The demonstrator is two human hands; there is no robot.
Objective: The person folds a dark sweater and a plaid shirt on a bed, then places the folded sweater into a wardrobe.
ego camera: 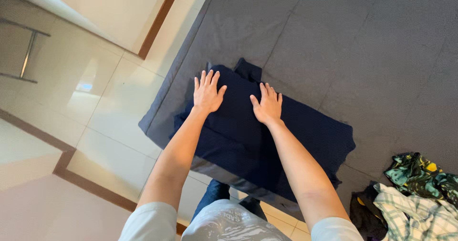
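Both hands lie flat, palms down and fingers spread, on a navy garment spread at the near corner of a grey mattress: the left hand near the garment's far edge, the right hand just beside it toward the middle, neither grip closed on any cloth. This looks like the smoothing step of laying the garment flat, and any fold from here would call for pinching an edge. A pile of patterned clothes lies well apart, off the garment's right side.
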